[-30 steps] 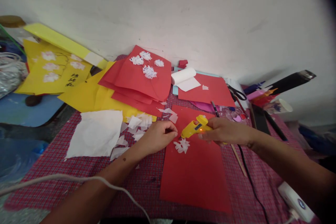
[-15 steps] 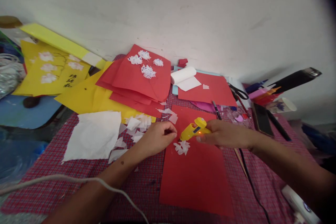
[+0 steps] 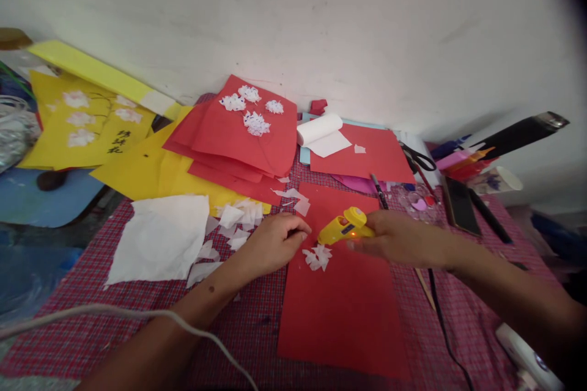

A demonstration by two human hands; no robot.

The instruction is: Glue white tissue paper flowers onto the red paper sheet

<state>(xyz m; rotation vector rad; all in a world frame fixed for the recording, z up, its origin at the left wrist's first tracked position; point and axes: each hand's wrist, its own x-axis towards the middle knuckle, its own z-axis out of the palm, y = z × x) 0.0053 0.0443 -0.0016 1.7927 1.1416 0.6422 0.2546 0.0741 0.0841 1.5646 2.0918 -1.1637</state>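
Observation:
My right hand (image 3: pixel 398 238) grips a yellow glue gun (image 3: pixel 345 227) whose nozzle points left and down, just above a white cut-paper flower (image 3: pixel 318 256). The flower lies on a red paper sheet (image 3: pixel 348 311) spread on the checked tablecloth (image 3: pixel 247 324). My left hand (image 3: pixel 274 240) rests at the sheet's left edge with fingers curled in, thumb and fingertips close together near the flower; I cannot tell whether it pinches anything.
Stacked red sheets with white flowers (image 3: pixel 250 128) and yellow sheets (image 3: pixel 147 171) lie at the back left. White tissue (image 3: pixel 160 238) and scraps sit left. Scissors (image 3: pixel 417 159), a phone (image 3: pixel 461 211), pens and a cup (image 3: pixel 498 180) crowd the right. A white cable (image 3: pixel 137 317) crosses front left.
The glue gun and my right hand have shifted slightly right and a little away from the flower. My left hand stays in place.

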